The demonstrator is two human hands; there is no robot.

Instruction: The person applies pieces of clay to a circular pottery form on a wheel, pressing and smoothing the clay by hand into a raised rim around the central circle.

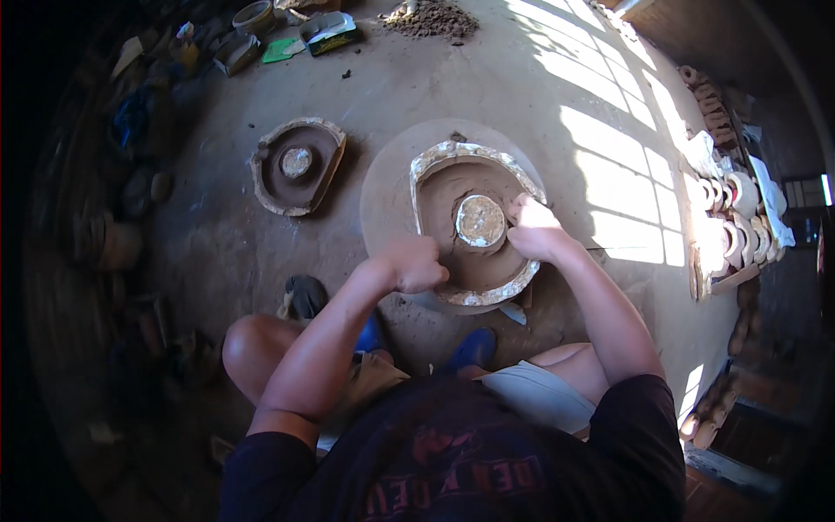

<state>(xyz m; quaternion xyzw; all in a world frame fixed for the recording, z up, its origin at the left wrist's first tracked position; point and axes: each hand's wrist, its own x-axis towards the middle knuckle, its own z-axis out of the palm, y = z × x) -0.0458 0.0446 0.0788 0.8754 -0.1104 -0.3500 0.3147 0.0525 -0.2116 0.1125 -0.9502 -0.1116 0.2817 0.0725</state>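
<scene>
A large round plaster-coloured mould (491,290) with one straighter side sits on a round disc (387,191), holding brown clay (452,187) around a pale central disc (479,220). My left hand (417,265) is curled over the mould's lower-left rim, fingertips hidden. My right hand (535,228) has its fingers bent over the right rim, beside the central disc. A small clay lump (458,137) lies at the mould's far edge.
A similar smaller mould (287,207) lies to the left, near a dark cloth (306,296). Trays (323,33), a green board (280,50) and dry clay pieces (426,22) are at the back. Clay pieces (739,235) line the right side. My blue footwear (470,348) is below.
</scene>
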